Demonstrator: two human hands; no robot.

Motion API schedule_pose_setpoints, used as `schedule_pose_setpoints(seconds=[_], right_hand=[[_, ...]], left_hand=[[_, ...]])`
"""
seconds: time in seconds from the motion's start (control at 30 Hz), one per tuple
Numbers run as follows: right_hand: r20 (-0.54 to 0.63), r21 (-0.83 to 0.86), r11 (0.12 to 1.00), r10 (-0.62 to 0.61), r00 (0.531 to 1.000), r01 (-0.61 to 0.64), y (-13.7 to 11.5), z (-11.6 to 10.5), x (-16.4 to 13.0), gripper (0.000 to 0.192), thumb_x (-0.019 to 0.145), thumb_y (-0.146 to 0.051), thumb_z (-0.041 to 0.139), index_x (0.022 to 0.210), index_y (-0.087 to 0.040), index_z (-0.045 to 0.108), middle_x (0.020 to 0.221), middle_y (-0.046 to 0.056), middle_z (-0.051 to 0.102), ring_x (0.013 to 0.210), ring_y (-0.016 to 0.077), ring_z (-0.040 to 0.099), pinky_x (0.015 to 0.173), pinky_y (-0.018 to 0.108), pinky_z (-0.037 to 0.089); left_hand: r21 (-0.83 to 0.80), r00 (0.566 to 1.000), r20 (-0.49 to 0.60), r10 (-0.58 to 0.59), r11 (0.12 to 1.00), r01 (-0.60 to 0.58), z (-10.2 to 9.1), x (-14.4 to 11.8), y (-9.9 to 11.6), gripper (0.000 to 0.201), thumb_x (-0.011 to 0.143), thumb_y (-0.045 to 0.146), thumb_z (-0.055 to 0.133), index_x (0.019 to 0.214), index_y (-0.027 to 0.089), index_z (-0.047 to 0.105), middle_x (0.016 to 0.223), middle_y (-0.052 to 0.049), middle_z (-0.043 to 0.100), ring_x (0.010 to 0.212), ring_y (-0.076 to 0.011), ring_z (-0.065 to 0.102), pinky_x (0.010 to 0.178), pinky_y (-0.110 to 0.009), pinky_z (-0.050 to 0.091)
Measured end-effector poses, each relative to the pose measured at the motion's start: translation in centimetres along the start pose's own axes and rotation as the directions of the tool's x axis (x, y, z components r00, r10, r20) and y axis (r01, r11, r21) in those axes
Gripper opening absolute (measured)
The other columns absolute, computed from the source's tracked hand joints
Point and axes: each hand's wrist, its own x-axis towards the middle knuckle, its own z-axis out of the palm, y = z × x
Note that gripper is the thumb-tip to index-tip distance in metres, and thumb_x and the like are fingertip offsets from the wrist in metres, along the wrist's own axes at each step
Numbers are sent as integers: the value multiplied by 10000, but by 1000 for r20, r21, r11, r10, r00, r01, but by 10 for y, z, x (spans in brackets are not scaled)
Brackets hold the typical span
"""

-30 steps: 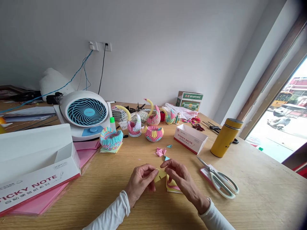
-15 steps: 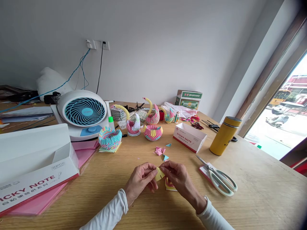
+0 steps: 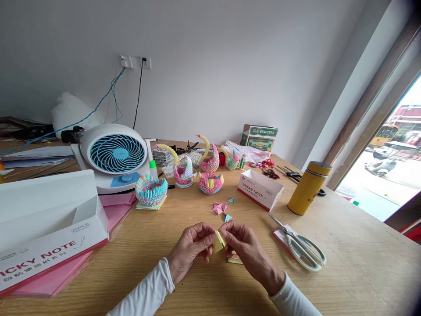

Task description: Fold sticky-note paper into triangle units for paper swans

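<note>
I have the left hand and right hand both pinching the small folded yellow paper above the tabletop, near a paper stack I can only partly see.

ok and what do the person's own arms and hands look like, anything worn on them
Both the left hand and right hand are bare, with no gloves, rings or watch visible. The left sleeve and right sleeve are long and whitish, creased near the wrists, without visible markings.
</note>
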Motion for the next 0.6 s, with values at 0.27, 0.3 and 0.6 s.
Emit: schedule_pose_setpoints(seconds=[0.27, 0.3, 0.6], right_hand=[[11, 216, 976, -1, 1000, -2, 10, 15, 1, 321, 821, -462, 682, 853, -175, 542, 594, -40, 562, 451, 55, 455, 422, 152, 358], [-1, 205, 979, -15, 1000, 15, 11, 17, 1, 316, 829, -461, 673, 847, -174, 542, 592, -41, 555, 450, 54, 450, 421, 152, 363], [-44, 115, 991, -64, 997, 68, 6, 27, -6, 334, 921, -497, 515, 880, -169, 561, 620, -26, 552, 491, 71, 483, 438, 160, 416]], left_hand=[[-195, 1000, -23, 3, 981, -7, -1, 1, -6, 318, 642, 298, 845, 878, 128, 716, 631, 9, 644, 542, -72, 567, 444, -145, 477], [-215, 1000, -31, -2, 977, -5, -1, 1, -7, 310, 627, 294, 854, 850, 122, 722, 635, 5, 650, 546, -72, 573, 448, -144, 484], [-313, 990, -143, 3, 949, -48, 0, 4, -10, 321, 600, 293, 869, 817, 131, 697, 584, 27, 637, 477, -44, 544, 416, -116, 447]])
